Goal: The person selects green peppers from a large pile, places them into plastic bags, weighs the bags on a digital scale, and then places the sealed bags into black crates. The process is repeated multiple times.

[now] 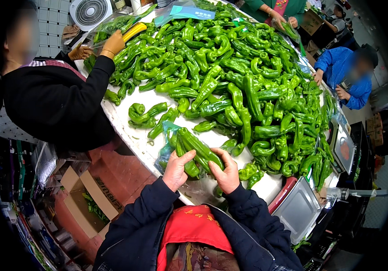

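Note:
Several long green peppers (191,145) are gathered between my two hands, just over the near edge of a white table (137,137). My left hand (176,171) grips them from the left, its thumb lying across them; a clear plastic bag with blue print (163,151) is behind and under them, partly hidden. My right hand (224,174) is closed round the right end of the same bunch, thumb on the lowest pepper. A large heap of green peppers (252,99) spreads over the table beyond my hands, with a few loose ones close by on the right.
Co-workers stand at the table's left (54,104), right (356,86) and far side (261,9). Silver scales (295,207) are at the right edge, a second one (342,147) farther up. An open cardboard box (99,194) sits low at left; a fan (88,13) is behind.

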Available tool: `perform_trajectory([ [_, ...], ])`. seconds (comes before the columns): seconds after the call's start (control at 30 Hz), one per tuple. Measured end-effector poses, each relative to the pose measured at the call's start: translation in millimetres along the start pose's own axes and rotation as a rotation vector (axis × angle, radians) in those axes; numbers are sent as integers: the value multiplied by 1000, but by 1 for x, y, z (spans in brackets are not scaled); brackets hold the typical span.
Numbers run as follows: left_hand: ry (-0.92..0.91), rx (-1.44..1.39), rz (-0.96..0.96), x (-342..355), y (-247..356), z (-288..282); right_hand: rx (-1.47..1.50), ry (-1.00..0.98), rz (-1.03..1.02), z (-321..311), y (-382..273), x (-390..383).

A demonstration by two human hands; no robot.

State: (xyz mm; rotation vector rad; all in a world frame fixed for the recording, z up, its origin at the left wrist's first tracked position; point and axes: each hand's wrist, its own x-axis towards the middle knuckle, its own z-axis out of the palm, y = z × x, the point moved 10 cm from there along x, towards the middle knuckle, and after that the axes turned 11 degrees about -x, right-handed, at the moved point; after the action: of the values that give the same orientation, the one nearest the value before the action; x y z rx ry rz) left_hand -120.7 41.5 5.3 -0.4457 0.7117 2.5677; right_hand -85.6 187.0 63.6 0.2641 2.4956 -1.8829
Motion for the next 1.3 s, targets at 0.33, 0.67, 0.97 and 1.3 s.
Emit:
perform_trajectory([
  [0.33,-44,-101,24,-11,10,-12,60,-96,20,21,-13,-18],
  [0.67,68,-366,165,-66,73,-92,114,-390,60,75,-12,-41],
  [0.97,524,-672,549,-200,119,-309,73,-604,78,125,-17,-65],
  [1.3,1105,-762,1151,-477,262,-528,-75,-579,-31,120,-17,-67],
])
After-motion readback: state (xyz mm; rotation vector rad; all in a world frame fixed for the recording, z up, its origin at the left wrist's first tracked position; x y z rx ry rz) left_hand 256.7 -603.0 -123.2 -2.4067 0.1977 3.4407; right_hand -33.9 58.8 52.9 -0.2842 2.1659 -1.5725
